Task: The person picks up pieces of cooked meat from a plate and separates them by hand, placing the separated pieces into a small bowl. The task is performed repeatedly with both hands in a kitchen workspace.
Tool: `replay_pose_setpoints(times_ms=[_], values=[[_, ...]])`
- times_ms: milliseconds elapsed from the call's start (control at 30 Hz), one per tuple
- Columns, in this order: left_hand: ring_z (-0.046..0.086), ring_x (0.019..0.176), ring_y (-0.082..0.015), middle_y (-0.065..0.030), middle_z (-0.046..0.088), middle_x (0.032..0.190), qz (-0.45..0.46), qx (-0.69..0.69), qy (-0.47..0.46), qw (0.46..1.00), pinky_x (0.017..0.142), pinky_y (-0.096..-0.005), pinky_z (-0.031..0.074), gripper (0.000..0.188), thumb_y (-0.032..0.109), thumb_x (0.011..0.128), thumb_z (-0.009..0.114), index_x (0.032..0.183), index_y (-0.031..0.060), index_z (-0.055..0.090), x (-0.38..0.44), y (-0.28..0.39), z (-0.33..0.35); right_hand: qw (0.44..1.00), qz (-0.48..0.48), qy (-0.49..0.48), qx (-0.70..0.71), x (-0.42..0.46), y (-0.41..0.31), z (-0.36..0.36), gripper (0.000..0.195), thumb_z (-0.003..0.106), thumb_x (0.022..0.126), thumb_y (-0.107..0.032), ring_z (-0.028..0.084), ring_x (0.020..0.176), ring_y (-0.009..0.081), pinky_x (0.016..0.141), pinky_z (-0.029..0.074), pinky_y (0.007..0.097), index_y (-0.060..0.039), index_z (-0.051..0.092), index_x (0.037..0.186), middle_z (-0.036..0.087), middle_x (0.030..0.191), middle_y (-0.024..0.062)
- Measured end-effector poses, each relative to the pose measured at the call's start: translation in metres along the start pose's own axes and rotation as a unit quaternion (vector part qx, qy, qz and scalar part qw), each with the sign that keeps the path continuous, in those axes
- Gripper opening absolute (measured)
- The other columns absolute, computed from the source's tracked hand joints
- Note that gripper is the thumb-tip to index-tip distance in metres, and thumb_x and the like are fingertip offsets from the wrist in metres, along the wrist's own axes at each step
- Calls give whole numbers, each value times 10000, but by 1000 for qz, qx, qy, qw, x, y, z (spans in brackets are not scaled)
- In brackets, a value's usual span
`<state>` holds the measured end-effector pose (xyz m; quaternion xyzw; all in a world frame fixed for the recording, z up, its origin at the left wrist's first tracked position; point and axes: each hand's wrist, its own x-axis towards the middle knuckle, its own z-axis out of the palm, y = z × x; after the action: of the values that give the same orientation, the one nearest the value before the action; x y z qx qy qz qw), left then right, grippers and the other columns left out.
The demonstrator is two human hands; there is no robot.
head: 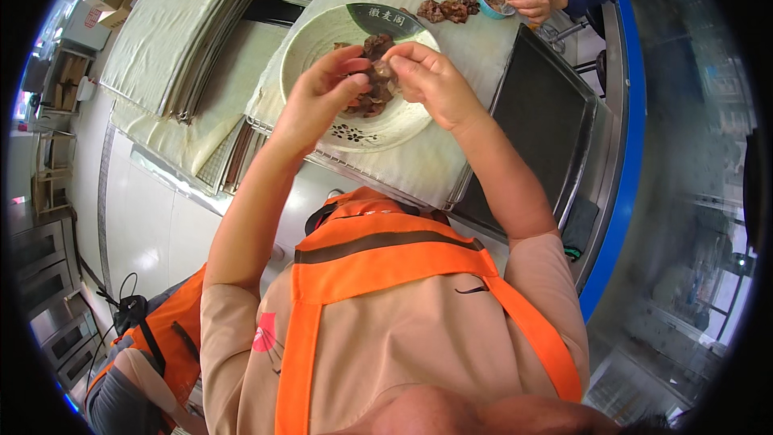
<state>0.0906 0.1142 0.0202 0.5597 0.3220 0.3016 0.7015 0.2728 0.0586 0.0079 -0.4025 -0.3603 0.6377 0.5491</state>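
Note:
A large cream bowl (302, 66) with a dark green patch bearing writing stands on a cloth-covered rack (423, 163) in front of me. Dark brown, crinkled pieces of food (368, 106), perhaps soaked fungus or meat, lie in its middle. Over the left part of the bowl, my left hand (329, 84) is held with thumb and fingers apart, and I see nothing between them. My right hand (429, 75) pinches a small, thin brownish piece (384, 69) between thumb and forefinger above the pile.
Past the bowl lie more brown pieces (450, 6) near two small blue-rimmed cups (496, 6). A co-worker's hand (534, 3) touches one. Right of the rack is a black tray (531, 127); stacked cloth-covered racks (175, 30) stand left. Another person (157, 344) is at lower left.

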Motion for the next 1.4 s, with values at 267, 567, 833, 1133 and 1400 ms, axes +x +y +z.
replay_pose_setpoints(times_ms=[267,567,833,1133,1400], values=[[547,692,-91,-28,599,768,-59,-54,-22,997,634,-222,446,219,118,839,602,996,-34,601,9,-16,1,822,-267,120,-488,1,16,22,103,564,811,-112,587,697,256,593,462,339,-17,545,846,598,724,106],[547,579,-115,-63,608,659,59,282,69,955,566,-252,441,141,85,812,584,907,-5,637,11,-7,-6,985,-48,141,86,11,8,-10,112,451,892,-159,321,470,47,438,263,218,-66,510,868,401,605,-30],[505,960,-272,-62,556,1069,216,611,-48,760,832,-381,413,294,103,732,622,1026,92,616,8,9,-31,936,46,112,330,-12,-8,-14,96,435,873,-122,312,442,57,466,285,220,-63,509,890,452,651,-15],[532,824,-247,-59,561,781,252,645,-176,700,732,-368,430,179,126,687,634,858,75,615,44,-37,-7,960,6,79,270,-22,-11,-11,198,430,850,-78,305,454,55,453,276,198,-21,527,1012,428,638,-22],[462,601,-86,-28,549,741,-154,-207,13,966,542,-202,401,99,120,888,514,891,29,552,26,-17,-27,998,-12,65,-23,-19,1,1,254,480,899,-163,328,496,20,474,301,180,6,534,1081,417,667,-72]])
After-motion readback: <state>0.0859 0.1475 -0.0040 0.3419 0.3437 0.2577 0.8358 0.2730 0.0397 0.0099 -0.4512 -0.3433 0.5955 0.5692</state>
